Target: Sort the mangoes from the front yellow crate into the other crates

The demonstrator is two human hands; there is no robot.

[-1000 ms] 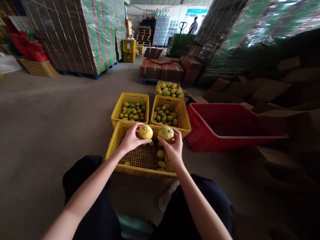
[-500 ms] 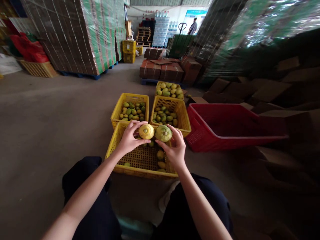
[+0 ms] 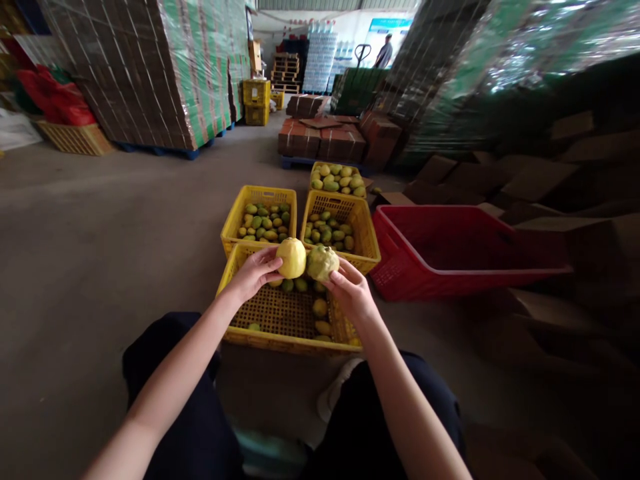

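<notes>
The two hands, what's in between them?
A yellow fruit, held in the left hand, and a bumpy greenish fruit, held in the right hand, side by side in the head view. Whether they touch, I can't tell.

One head-worn camera looks forward and down past the wearer's knees (image 3: pixel 157 337), with the left hand (image 3: pixel 256 272) and right hand (image 3: pixel 354 291) close and mid-picture; beyond the nearest yellow crate (image 3: pixel 285 341), the wide view runs over the floor (image 3: pixel 110 233) to the far wall (image 3: pixel 350 24).
</notes>
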